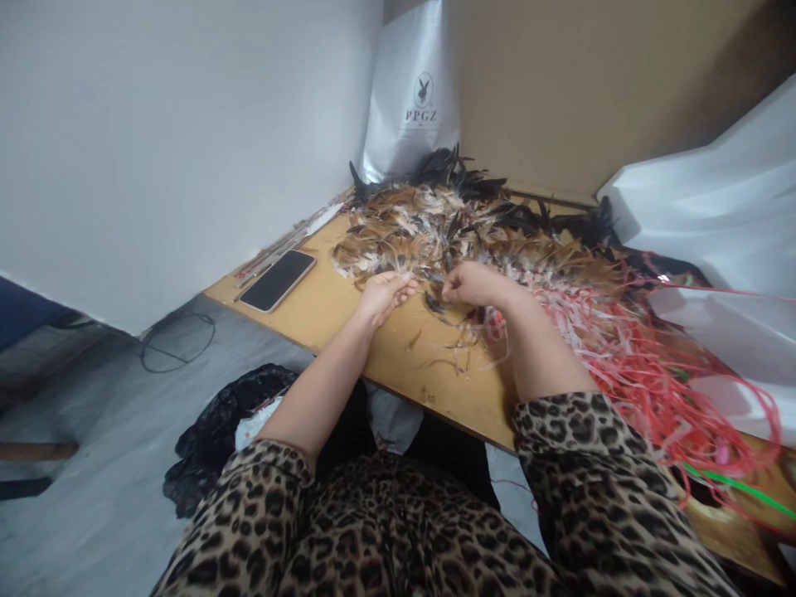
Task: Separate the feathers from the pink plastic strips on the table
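Over the near edge of a large feather pile [423, 215], my left hand [386, 297] is closed in a pinch. Pale brown feathers [398, 259] fan out from its fingertips. My right hand [476, 283] is just to the right, its fingers curled and pressed together. Whatever sits in that pinch is too small or hidden to make out. Dark feathers [435, 305] lie on the table below and between the two hands. The pile is brown and cream in the middle, with black feathers [453, 170] along its back.
Red and pink plastic strips [647, 398] spread over the right of the wooden table [336, 311]. A phone [278, 280] lies at the left edge. A white bag [414, 91] stands behind, with white sheeting [721, 199] at right. A black plastic bag [217, 423] is on the floor.
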Motion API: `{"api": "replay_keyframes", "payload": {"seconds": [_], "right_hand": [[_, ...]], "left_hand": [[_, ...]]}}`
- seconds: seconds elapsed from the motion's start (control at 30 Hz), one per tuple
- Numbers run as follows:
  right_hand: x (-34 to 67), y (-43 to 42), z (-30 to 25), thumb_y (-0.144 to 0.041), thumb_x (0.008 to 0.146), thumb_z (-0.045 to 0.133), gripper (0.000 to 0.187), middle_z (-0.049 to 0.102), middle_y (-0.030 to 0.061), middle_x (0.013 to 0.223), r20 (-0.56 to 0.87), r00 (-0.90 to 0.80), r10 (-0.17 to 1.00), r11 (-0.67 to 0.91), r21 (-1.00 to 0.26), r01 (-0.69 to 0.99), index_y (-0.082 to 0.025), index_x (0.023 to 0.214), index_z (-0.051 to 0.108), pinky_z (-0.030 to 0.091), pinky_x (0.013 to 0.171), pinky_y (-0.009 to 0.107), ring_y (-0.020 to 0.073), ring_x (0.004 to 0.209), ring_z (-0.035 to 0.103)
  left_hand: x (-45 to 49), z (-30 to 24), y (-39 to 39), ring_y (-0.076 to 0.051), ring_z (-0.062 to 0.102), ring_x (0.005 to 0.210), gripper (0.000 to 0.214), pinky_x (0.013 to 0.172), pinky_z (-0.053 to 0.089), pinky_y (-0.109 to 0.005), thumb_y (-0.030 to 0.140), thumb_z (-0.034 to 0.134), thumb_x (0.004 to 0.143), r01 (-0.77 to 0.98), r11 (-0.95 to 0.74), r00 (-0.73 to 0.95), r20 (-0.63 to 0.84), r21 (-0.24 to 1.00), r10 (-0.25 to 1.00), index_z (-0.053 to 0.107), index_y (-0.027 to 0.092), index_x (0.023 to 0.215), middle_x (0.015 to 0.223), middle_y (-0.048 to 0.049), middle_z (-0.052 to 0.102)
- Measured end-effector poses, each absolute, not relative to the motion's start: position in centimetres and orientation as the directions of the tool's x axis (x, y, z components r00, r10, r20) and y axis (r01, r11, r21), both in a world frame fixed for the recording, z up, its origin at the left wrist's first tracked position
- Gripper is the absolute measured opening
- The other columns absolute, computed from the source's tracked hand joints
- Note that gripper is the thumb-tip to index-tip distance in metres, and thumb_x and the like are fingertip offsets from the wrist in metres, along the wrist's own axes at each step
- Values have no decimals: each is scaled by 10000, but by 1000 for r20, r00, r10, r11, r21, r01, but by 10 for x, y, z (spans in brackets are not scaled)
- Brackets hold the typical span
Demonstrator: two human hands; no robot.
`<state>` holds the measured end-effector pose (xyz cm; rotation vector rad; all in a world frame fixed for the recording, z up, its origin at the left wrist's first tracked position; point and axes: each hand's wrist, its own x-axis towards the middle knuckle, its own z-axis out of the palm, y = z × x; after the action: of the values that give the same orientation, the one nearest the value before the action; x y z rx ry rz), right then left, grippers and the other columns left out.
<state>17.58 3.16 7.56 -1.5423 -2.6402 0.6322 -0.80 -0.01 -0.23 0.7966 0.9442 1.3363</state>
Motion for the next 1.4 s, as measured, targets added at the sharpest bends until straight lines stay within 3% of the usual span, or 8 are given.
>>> {"api": "replay_keyframes", "payload": {"seconds": [0.2,0.37,0.47,0.57,0.67,0.77,0.9,1.4], "right_hand": [[153,13,76,-259,646,579,260,689,136,793,-271,-457,847,479,14,878,-149,838,714,443,645,268,224,755,632],[145,15,62,-237,660,572,350,666,218,920,-262,-406,876,448,125,885,-93,959,686,456,705,307,275,855,634],[154,23,61,-230,654,568,252,679,165,801,-262,-459,849,480,19,877,-105,828,701,439,638,268,231,745,635],[168,32,60,-225,637,576,139,641,56,626,-237,-551,800,464,-338,819,-132,692,665,398,541,220,137,564,567],[175,39,53,-256,638,607,117,554,-17,504,-182,-534,826,215,-774,596,-142,666,604,335,446,188,65,425,442],[168,43,43,-311,597,677,211,482,-56,443,-90,-464,881,37,-966,257,-146,665,565,272,398,176,40,378,357],[148,41,32,-348,518,742,312,477,-67,469,-18,-373,928,-53,-995,-84,-162,664,538,273,401,176,46,412,385],[118,30,14,-323,479,754,324,565,-54,603,35,-217,976,-29,-958,-285,-161,693,572,429,576,219,73,548,518]], "left_hand": [[-8,-3,0,-25,552,515,157,463,390,-118,235,679,699,-438,98,-15,-116,893,993,632,88,726,655,-34,646],[-9,-6,2,-26,557,511,152,455,393,-110,234,676,703,-451,92,-7,-107,888,994,639,92,744,650,-31,647],[-9,-6,2,-26,561,513,147,454,398,-108,228,677,702,-463,94,-4,-108,881,994,640,92,743,657,-32,651],[-9,-6,2,-26,564,513,142,456,404,-106,223,674,707,-473,98,-2,-113,875,994,642,91,750,659,-33,654],[-9,-5,2,-29,574,524,134,459,408,-107,217,664,717,-474,113,6,-125,873,992,642,90,755,681,-41,664],[-9,-4,1,-35,587,544,127,458,409,-111,208,656,726,-471,130,19,-137,872,990,642,90,771,737,-59,681],[-8,-1,-1,-48,609,581,125,471,415,-117,201,647,735,-476,155,23,-164,866,986,640,91,793,793,-79,693],[-7,1,-1,-41,601,549,79,484,419,-115,139,608,760,-536,165,62,-156,828,986,643,87,809,710,-51,683]]}}
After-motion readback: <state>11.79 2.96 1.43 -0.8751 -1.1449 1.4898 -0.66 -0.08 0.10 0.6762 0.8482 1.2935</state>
